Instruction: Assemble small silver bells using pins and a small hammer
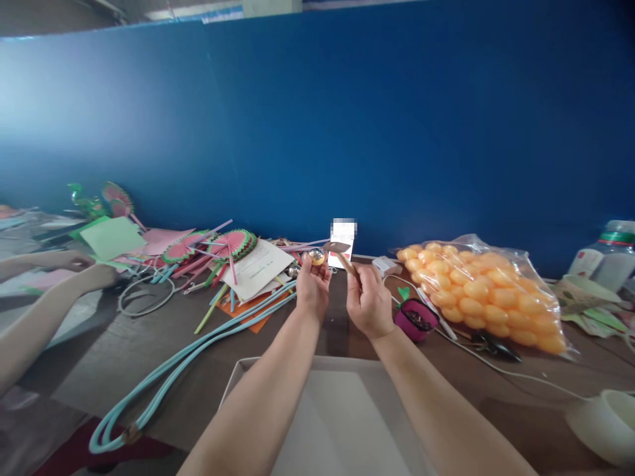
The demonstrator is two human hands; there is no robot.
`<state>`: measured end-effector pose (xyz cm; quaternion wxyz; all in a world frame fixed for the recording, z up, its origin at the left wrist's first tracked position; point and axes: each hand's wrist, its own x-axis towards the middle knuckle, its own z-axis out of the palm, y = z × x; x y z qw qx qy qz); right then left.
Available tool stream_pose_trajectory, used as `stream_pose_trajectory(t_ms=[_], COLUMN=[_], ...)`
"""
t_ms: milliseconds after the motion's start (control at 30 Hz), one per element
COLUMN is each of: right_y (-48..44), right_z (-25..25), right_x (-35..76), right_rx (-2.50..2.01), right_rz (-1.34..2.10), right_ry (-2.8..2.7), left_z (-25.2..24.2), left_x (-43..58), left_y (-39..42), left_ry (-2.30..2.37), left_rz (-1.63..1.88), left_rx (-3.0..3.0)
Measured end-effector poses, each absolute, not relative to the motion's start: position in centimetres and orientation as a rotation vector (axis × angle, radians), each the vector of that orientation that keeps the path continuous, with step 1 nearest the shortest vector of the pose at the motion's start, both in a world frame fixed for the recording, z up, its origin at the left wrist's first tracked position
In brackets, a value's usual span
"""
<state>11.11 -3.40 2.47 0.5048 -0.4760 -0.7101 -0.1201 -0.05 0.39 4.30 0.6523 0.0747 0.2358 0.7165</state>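
My left hand (312, 287) is raised over the brown table (208, 370), its fingertips pinched on a small round orange capsule half (317, 256) with something shiny inside. My right hand (368, 299) is closed round the handle of a small brown spoon (341, 252), whose bowl sits just right of the capsule, almost touching it. Below my forearms lies a white tray (342, 410). A small magenta pot (415, 319) holding dark grains stands just right of my right hand.
A clear bag of orange capsules (489, 294) lies at right, with a white cable (501, 367), tape roll (608, 423) and bottle (608, 254) beyond. Paper fans (233, 243), straws and light-blue tubing (183, 370) cover the left. Another person's hands (79, 268) work at far left. A blue wall stands behind.
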Motion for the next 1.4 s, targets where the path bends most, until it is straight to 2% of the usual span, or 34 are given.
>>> stream_pose_trajectory(t_ms=[467, 1400], right_y=[-3.58, -3.47], right_z=[2.58, 2.47], right_x=[11.15, 11.21], right_rx=[-1.114, -1.172], right_rz=[-0.245, -0.268], right_ry=[-1.767, -1.766], left_z=[3.9, 4.19], left_x=[-0.28, -0.34], left_y=[0.32, 0.74], left_ry=[0.391, 0.459], left_rz=[1.632, 1.69], left_rx=[0.261, 0.185])
